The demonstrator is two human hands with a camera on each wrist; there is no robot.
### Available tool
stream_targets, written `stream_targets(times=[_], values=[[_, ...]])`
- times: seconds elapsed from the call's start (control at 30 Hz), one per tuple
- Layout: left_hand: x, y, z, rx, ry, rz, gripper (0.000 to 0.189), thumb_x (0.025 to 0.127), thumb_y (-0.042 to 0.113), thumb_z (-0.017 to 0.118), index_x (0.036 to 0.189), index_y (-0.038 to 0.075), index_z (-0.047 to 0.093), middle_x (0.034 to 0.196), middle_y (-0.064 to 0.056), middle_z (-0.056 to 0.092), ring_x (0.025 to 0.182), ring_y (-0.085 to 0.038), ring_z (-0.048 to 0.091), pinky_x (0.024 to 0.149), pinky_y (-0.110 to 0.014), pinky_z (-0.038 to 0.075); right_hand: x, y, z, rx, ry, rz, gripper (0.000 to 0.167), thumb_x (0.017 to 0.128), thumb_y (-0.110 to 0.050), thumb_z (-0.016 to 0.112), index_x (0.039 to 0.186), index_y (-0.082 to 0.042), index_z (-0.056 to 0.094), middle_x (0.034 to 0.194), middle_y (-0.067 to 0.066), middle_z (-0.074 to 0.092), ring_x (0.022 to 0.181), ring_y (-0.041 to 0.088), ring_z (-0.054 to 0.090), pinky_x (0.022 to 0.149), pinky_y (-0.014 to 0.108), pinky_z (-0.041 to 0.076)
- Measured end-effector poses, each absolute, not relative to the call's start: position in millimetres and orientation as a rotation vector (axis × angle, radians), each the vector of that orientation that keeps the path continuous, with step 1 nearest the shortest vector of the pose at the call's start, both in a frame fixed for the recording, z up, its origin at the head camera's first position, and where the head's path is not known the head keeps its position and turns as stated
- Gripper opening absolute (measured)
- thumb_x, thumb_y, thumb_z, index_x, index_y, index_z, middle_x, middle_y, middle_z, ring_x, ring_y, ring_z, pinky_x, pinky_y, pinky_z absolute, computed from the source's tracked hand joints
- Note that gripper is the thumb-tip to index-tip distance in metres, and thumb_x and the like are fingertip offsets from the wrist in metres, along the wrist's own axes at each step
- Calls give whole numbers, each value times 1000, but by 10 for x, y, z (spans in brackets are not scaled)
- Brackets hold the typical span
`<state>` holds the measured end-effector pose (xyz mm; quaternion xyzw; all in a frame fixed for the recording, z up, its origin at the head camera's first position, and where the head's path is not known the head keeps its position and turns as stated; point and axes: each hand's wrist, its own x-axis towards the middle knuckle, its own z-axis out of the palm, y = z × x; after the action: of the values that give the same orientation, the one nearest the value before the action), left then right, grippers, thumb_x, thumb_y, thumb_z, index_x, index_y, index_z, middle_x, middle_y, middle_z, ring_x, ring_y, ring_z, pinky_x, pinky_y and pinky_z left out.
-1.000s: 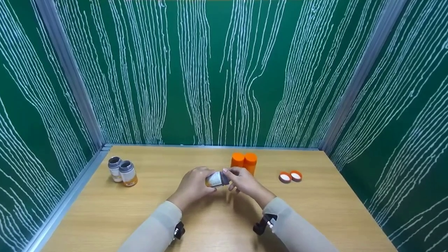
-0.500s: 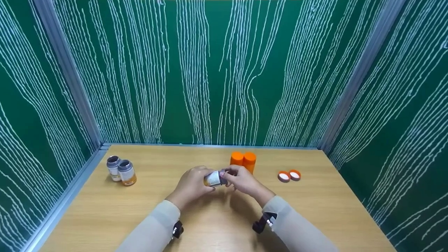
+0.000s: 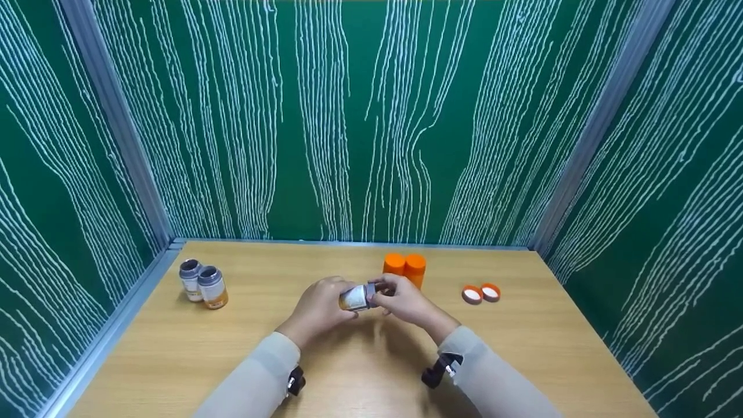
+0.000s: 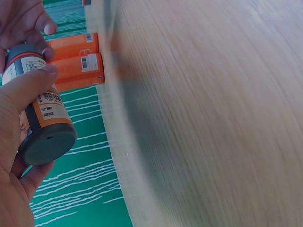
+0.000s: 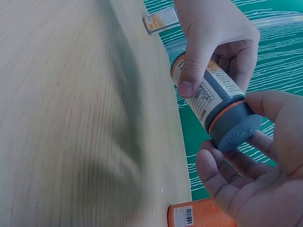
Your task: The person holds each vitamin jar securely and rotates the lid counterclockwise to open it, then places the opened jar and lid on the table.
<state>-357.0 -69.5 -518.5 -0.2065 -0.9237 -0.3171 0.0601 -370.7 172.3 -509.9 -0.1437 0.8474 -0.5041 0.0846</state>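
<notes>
The bottle (image 3: 354,298) is tilted above the table (image 3: 232,360), its cap (image 5: 236,128) towards the right hand (image 3: 409,302). The left hand (image 3: 321,301) curls its fingers round the bottle; the right hand's thumb and fingers pinch the cap.

Table (image 3: 360,371), laid out from left to right
Two jars (image 3: 210,288) are set at the left, one before the other; a bottle (image 3: 353,298) is held above the middle, between left hand (image 3: 320,303) and right hand (image 3: 406,303); behind the latter, two canisters (image 3: 412,269) are stood side by side; two caps (image 3: 489,293) are laid farther right.
</notes>
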Motion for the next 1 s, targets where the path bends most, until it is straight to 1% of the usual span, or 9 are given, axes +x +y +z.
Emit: stream_targets(times=[0.1,0.23,0.33,0.43,0.5,0.6,0.73,0.87,1.0], values=[[-3571,-696,-5185,-636,-2789,-963,52,91,31,99,139,22,82,134,1,79,116,-21,68,116,-46,62,-3708,1739,-5093,-459,2521,-1504,45,105,-20,79,148,-9,71,139,18,74,110,27,72,93,47,71],[-3578,-698,-5183,-659,-2776,-942,53,90,32,100,139,21,82,133,0,80,115,-21,70,115,-47,63,-3716,1757,-5083,-510,2523,-1495,45,104,-18,82,146,-7,71,139,19,75,111,28,73,89,38,69],[-3579,-699,-5179,-661,-2779,-936,54,90,33,100,139,21,82,133,-1,80,114,-22,70,114,-47,63,-3719,1763,-5075,-557,2536,-1488,45,102,-14,83,145,-6,71,139,19,76,115,31,73,95,41,69],[-3576,-695,-5177,-650,-2783,-960,53,90,32,100,139,21,82,134,-1,80,115,-22,70,115,-47,63,-3711,1766,-5071,-585,2552,-1484,47,101,-14,85,146,-9,71,141,17,75,119,32,73,104,45,68],[-3573,-690,-5180,-649,-2783,-977,52,91,30,99,139,21,82,134,0,80,116,-22,70,116,-48,62,-3706,1765,-5075,-565,2552,-1489,48,103,-18,85,149,-12,70,143,16,74,119,32,72,103,45,68],[-3568,-683,-5182,-655,-2782,-965,52,91,30,99,139,22,82,135,0,80,117,-22,70,117,-49,62,-3697,1758,-5072,-469,2538,-1516,49,107,-30,81,152,-17,68,146,15,73,117,30,71,94,41,68],[-3563,-676,-5184,-668,-2778,-927,54,90,32,100,140,21,81,134,-1,80,115,-22,70,116,-48,63,-3698,1731,-5065,-336,2527,-1556,49,112,-42,71,153,-14,67,145,16,72,108,28,72,83,41,68],[-3561,-679,-5187,-672,-2768,-922,54,90,33,100,139,19,81,132,-2,80,114,-22,70,114,-47,63,-3710,1703,-5073,-284,2518,-1551,55,116,-45,65,155,-8,65,138,16,73,97,27,74,79,43,69],[-3553,-680,-5176,-670,-2768,-914,55,90,34,100,139,19,81,132,-2,80,114,-22,70,114,-47,64,-3708,1683,-5082,-271,2512,-1515,61,116,-49,62,156,-4,63,130,16,76,89,26,76,77,44,69]])
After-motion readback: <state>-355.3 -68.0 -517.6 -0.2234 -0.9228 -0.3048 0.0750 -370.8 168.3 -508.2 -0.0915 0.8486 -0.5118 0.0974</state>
